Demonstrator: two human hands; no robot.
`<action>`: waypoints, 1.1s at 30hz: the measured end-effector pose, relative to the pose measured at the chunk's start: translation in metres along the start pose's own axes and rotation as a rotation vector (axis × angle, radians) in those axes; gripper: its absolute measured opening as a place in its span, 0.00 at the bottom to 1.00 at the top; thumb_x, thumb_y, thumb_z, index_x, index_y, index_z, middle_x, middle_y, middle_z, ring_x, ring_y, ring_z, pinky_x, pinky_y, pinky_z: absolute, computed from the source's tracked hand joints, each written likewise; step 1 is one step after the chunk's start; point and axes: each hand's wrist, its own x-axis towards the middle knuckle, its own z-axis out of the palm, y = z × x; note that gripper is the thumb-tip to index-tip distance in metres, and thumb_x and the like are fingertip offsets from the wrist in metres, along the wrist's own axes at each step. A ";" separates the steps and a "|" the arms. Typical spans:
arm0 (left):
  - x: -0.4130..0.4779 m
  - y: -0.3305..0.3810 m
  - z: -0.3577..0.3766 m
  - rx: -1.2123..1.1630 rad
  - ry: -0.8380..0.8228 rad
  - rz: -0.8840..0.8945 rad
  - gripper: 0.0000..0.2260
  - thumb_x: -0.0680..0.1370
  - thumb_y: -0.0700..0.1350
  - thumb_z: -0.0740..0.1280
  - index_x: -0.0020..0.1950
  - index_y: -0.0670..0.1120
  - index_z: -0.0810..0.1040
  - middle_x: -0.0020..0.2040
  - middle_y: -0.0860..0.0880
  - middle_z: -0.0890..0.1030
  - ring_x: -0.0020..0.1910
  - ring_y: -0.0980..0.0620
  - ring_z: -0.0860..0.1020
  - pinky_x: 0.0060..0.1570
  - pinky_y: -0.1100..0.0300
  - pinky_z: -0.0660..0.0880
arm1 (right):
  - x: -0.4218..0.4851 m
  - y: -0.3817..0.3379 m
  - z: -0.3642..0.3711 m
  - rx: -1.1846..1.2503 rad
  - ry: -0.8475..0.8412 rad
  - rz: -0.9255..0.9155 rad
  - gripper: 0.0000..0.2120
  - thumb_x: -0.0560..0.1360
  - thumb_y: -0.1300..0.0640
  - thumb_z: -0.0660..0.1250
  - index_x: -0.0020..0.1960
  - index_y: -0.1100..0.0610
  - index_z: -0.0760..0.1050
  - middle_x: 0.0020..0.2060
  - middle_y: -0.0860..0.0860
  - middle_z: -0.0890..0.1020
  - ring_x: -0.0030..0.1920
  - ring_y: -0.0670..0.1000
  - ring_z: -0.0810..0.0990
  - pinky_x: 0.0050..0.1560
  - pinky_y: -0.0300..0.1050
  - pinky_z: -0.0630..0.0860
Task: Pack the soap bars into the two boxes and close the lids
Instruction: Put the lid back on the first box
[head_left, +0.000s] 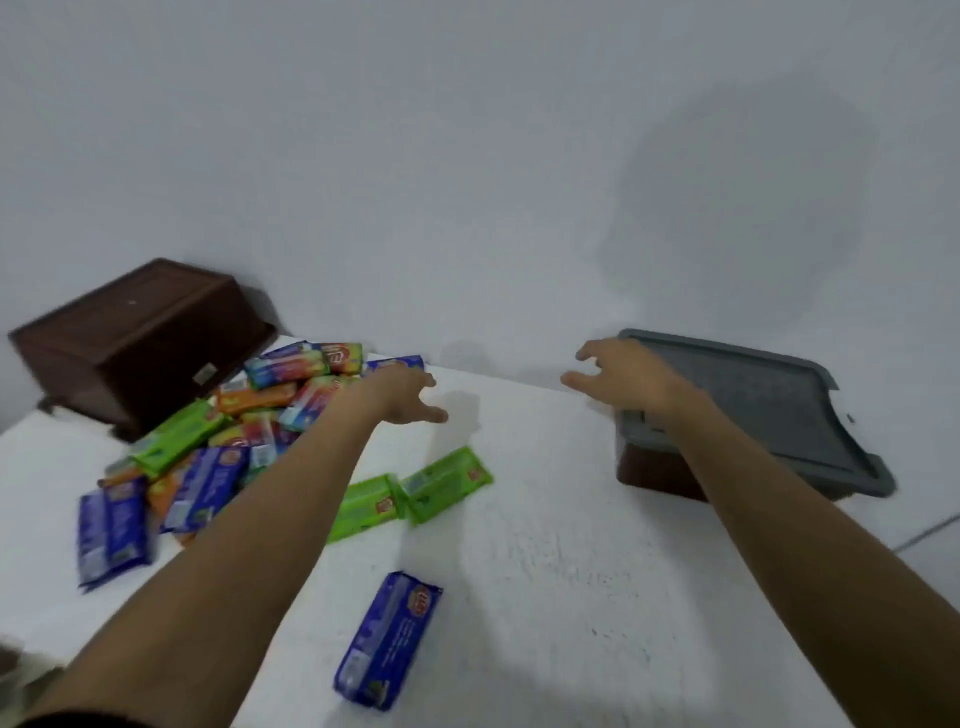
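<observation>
A heap of wrapped soap bars (228, 415) in blue, green and orange lies at the left of the white table (545, 545). Two green bars (415, 491) lie apart near the middle, and one blue bar (387, 639) lies nearer to me. A dark brown box (135, 338) stands at the back left, seemingly turned over. At the right, a second brown box (654, 473) carries a grey lid (753, 400). My left hand (405, 397) hovers open at the heap's right edge. My right hand (623, 379) is open beside the lid's left end, holding nothing.
A plain grey wall (467, 156) runs right behind the table. The table's right edge falls away past the grey-lidded box, and its left front corner is near my left elbow.
</observation>
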 end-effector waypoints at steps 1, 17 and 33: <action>-0.006 -0.027 -0.004 0.012 0.028 -0.033 0.33 0.76 0.63 0.64 0.76 0.49 0.64 0.74 0.46 0.68 0.71 0.44 0.68 0.67 0.54 0.65 | 0.013 -0.022 0.002 -0.009 -0.010 -0.017 0.27 0.76 0.39 0.63 0.69 0.53 0.70 0.68 0.53 0.74 0.66 0.54 0.73 0.65 0.51 0.71; -0.109 -0.350 -0.022 -0.226 0.393 -0.626 0.22 0.72 0.62 0.60 0.59 0.52 0.79 0.58 0.46 0.80 0.56 0.43 0.77 0.52 0.49 0.76 | 0.177 -0.369 0.054 0.071 -0.149 -0.425 0.25 0.77 0.42 0.65 0.66 0.58 0.74 0.67 0.56 0.74 0.66 0.57 0.73 0.63 0.50 0.69; -0.054 -0.382 0.009 -1.004 0.597 -0.885 0.37 0.73 0.63 0.62 0.72 0.39 0.61 0.67 0.38 0.72 0.64 0.37 0.72 0.61 0.42 0.73 | 0.270 -0.466 0.117 0.527 -0.241 -0.203 0.28 0.73 0.52 0.73 0.68 0.60 0.67 0.64 0.58 0.75 0.55 0.57 0.77 0.50 0.48 0.76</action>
